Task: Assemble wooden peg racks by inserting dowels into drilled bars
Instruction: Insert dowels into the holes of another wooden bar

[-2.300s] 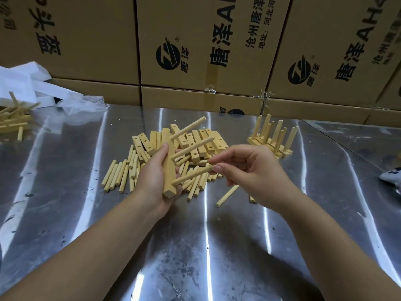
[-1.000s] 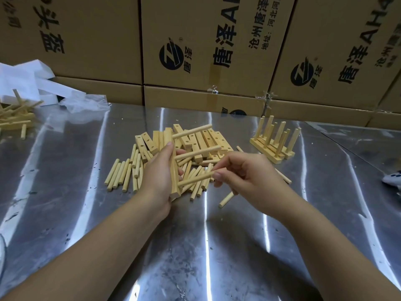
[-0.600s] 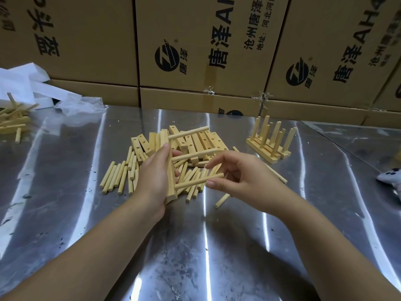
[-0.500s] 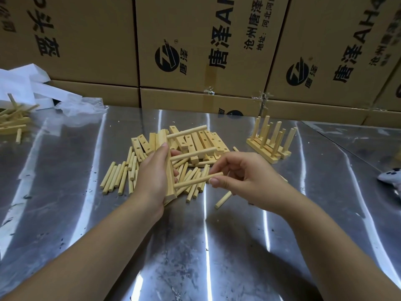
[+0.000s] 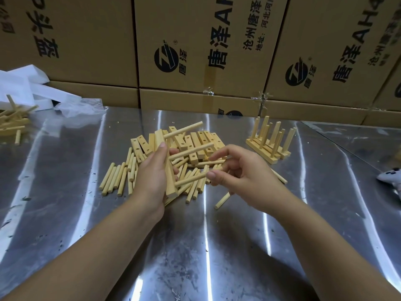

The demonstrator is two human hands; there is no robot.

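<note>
- While the left hand (image 5: pixel 152 179) curls its fingers (image 5: pixel 174 152) round a drilled bar (image 5: pixel 168 170), thumb laid along the near face, the right hand (image 5: pixel 243 179) sits loosely spread just beside it.
- Only the right thumb tip touches wood. It meets the free end of the lowest dowel (image 5: pixel 188 180). The index finger stretches out above, apart from the thumb, so nothing is pinched. The other fingers bend loosely beneath.
- The bar is held on end above the table, tilted slightly. Three pegs stick out of it to the right: the lowest dowel, a middle dowel (image 5: pixel 192 151) and a top dowel (image 5: pixel 184 130).
- Directly behind and under the hands lies a pile of bars (image 5: pixel 201 140) with their holes showing.
- Loose dowels (image 5: pixel 117 179) lie in a row to the left of the left hand, with more under the held bar. A single dowel (image 5: pixel 222 200) lies apart, below the right hand.
- Finished racks (image 5: pixel 269 144) stand to the right of the pile, pegs upright.
- All of this rests on a steel table (image 5: pixel 195 246).
- Cardboard boxes (image 5: pixel 195 40) are stacked along the far edge.
- At the far left are white wrapping (image 5: pixel 32 88) and another heap of wooden pieces (image 5: pixel 13 122).
</note>
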